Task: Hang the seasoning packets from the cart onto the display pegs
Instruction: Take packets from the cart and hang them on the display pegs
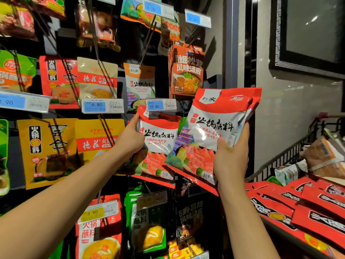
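Seasoning packets (214, 128): I'm gripping a bunch in my right hand (231, 159), just beside my left.
Left hand (130, 141): I'm pinching the hanging packet (160, 146) by its edge.
Cart (291, 156): standing right of my right hand.

Just below the 10.80 price tag (161, 105), one hotpot base packet (160, 146) is gripped by the left hand (130, 140). Right of the tag, a second hotpot base packet (209, 128) is gripped by the right hand (231, 159). The cart (288, 157) is placed farther right.
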The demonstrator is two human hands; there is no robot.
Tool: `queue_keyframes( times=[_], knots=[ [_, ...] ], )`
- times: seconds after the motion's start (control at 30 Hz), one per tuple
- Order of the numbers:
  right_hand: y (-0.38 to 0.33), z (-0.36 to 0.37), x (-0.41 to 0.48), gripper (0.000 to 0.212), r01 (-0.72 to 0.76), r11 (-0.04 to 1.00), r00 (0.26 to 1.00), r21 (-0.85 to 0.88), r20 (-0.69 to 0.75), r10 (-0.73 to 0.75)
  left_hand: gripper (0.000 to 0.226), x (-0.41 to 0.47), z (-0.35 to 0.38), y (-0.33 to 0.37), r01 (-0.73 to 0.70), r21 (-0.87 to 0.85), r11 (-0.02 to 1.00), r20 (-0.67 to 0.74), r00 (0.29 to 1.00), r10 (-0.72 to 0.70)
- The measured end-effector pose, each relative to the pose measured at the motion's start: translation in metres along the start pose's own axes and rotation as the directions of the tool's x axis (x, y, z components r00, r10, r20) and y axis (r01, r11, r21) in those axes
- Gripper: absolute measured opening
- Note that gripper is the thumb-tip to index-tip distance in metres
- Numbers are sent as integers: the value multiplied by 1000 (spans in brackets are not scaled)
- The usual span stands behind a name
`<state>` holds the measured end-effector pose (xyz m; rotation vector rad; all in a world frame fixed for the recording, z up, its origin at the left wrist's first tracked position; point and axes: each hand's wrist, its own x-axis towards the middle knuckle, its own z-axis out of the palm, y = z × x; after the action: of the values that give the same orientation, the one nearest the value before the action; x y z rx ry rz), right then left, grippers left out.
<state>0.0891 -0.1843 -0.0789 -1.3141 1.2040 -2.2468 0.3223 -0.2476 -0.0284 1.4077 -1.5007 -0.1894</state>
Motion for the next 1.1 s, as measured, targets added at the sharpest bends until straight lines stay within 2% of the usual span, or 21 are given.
queue_keyframes(
  times=[0.1,0.33,0.43,0.57,0.73,1.1],
  knots=[
    [2,1,1,69,6,1000,1000,-12,4,-6,88,1,2,4,24,-1,1000,-13,1000,-24],
    [4,0,1,69,11,1000,1000,-5,16,-11,93,-17,-1,-4,-22,20,1000,12,1000,22],
    [5,1,2,70,7,1000,1000,-3,16,-7,92,-14,-2,-12,-12,-24,1000,10,1000,13],
    [5,1,3,70,2,1000,1000,10,18,-2,95,-25,-1,-8,-106,-84,991,42,993,110],
    [7,0,3,70,2,1000,1000,20,26,-3,89,-23,2,-2,-250,-96,963,37,966,255],
    [10,1,4,69,-8,1000,1000,6,28,8,71,-17,3,4,-247,-108,963,-68,968,240]
  ],
)
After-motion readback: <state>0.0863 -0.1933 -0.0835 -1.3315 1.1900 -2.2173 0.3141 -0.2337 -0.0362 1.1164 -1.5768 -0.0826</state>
